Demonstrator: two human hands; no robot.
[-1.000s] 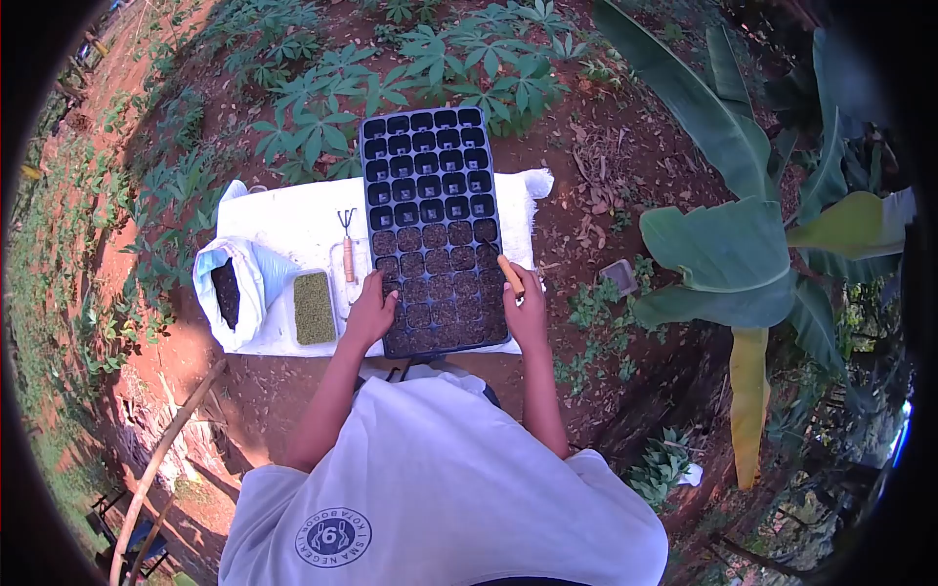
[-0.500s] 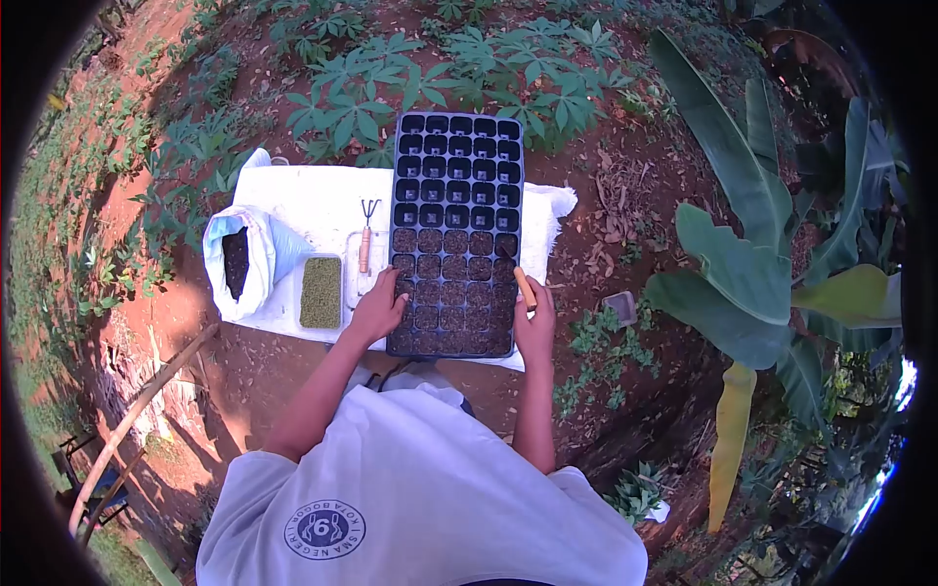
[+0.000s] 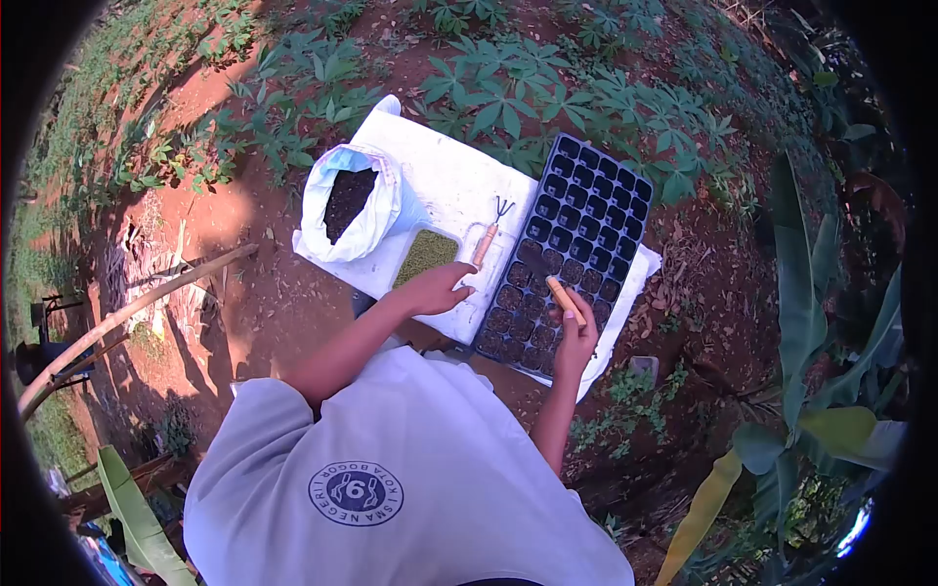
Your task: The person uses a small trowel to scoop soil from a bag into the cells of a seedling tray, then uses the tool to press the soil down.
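The right hand [image 3: 578, 335] grips the wooden handle of a little trowel [image 3: 568, 302]. The left hand [image 3: 435, 290] is open, its thumb and fingers apart, beside green grains [image 3: 424, 256] in a tub [image 3: 457, 246]. The black tray [image 3: 582, 227] lies on the right of the white cloth [image 3: 445, 168], with dark soil in its near cups. A small rake [image 3: 486, 244] lies left of it. A white bag [image 3: 393, 200] sits farther left. Leafy plants [image 3: 503, 105] grow beyond.

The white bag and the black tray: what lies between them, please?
In the head view: the container of green grains, the wooden-handled fork, a clear, lid-like item apparently beneath it, and the left hand.
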